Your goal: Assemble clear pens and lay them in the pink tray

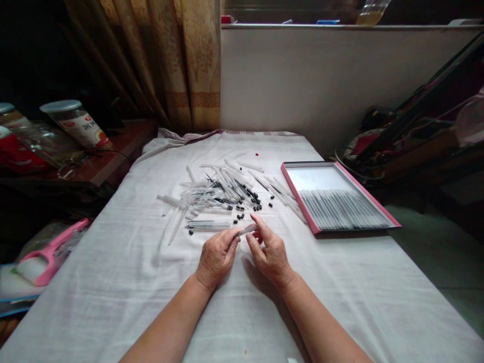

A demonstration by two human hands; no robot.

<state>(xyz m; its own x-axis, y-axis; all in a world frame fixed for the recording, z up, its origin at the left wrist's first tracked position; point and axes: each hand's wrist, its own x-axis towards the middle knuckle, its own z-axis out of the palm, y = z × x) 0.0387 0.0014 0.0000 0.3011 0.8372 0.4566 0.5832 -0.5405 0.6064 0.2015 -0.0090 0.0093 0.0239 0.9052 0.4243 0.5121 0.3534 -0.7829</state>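
Observation:
My left hand is closed, thumb and fingers pinching a translucent gel pen above the cloth. The pen's far end reaches the fingers of my right hand. That hand has its index finger stretched out and its thumb apart; whether its other fingers touch the pen is hidden. Beyond both hands lies a loose pile of clear pen barrels, with thin black-tipped refills among them. Small black end caps are scattered along the pile's near right side. To the right, a pink-edged box holds a row of pens.
A white cloth covers the table. One small red piece lies near its back. Left of the table are lidded jars on a wooden stand and a pink-handled tool. A curtain and wall stand behind.

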